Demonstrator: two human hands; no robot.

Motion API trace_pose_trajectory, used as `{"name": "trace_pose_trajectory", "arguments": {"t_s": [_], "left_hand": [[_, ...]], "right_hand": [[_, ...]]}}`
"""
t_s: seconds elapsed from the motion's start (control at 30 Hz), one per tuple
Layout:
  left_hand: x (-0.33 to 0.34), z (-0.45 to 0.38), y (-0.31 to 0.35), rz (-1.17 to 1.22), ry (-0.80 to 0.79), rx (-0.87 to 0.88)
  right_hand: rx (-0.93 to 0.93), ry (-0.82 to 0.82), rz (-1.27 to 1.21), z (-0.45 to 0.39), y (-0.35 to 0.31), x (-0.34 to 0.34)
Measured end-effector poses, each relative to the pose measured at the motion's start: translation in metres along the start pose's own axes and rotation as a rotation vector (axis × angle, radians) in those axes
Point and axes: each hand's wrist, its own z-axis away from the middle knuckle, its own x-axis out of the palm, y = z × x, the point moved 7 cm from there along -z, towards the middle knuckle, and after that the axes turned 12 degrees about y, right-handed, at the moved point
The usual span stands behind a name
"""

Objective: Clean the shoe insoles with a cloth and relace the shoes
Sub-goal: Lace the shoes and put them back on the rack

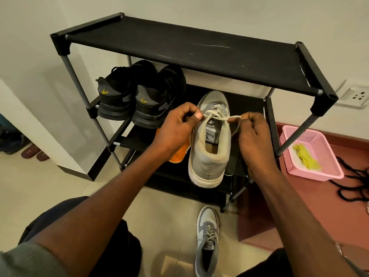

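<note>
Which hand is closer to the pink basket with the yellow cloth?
Right. The right hand pinches the lace beside the grey shoe, on the side of the pink basket; the left hand is across the shoe.

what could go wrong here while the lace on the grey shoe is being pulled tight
The grey canvas high-top shoe rests with its heel past the front edge of the black fabric shoe rack; a hard tug could tip it off. The left hand and right hand each pinch only a short end of the cream flat lace, so a grip may slip.
</note>
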Motion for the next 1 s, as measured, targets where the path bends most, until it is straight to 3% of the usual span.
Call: {"name": "trace_pose_trajectory", "arguments": {"t_s": [0.17,0.33,0.47,0.67,0.87,1.0], "left_hand": [[-0.003,-0.003,-0.009,0.136,0.003,-0.125],[0.0,-0.001,0.002,0.113,-0.034,-0.021],[0.003,0.001,0.006,0.035,-0.046,0.04],[-0.001,-0.002,-0.002,0.048,-0.009,-0.022],[0.002,-0.001,0.0,-0.003,-0.025,0.033],[0.0,-0.001,-0.006,-0.006,0.004,-0.05]], "right_hand": [[0.015,-0.06,-0.048,-0.001,-0.002,0.004],[-0.081,-0.16,0.008,0.003,-0.011,0.008],[-0.094,-0.11,0.041,0.001,-0.01,0.007],[0.118,-0.026,-0.113,0.0,-0.002,0.002],[-0.011,-0.092,-0.032,-0.001,-0.006,0.005],[-0.016,-0.08,0.055,0.0,-0.005,0.005]]}}
